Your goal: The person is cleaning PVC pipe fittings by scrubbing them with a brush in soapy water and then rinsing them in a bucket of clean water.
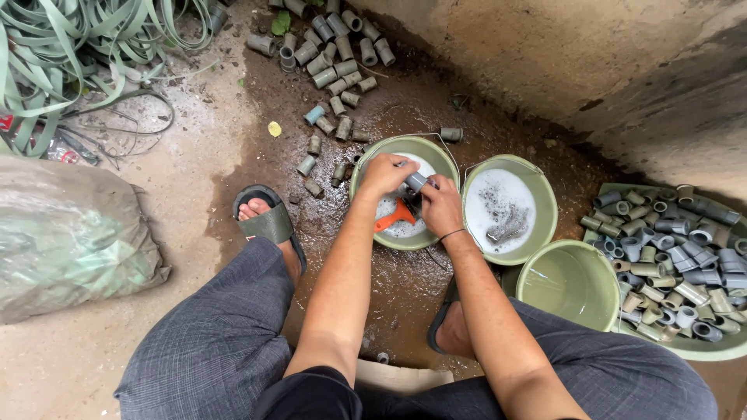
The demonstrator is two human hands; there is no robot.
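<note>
Over a green bucket (436, 152) of soapy water, my left hand (385, 173) grips a short grey pipe fitting (418, 181). My right hand (441, 205) closes on the same fitting from the near side, holding an orange-handled brush (394, 215) that pokes out below my hands. Both forearms reach forward between my knees.
A second green bucket (545, 194) with foamy water sits to the right, a third (599, 299) nearer me. A green basin (704, 346) at far right holds several grey fittings. More fittings (331, 58) lie on the wet ground ahead. A full sack (66, 233) and green straps (70, 39) lie left.
</note>
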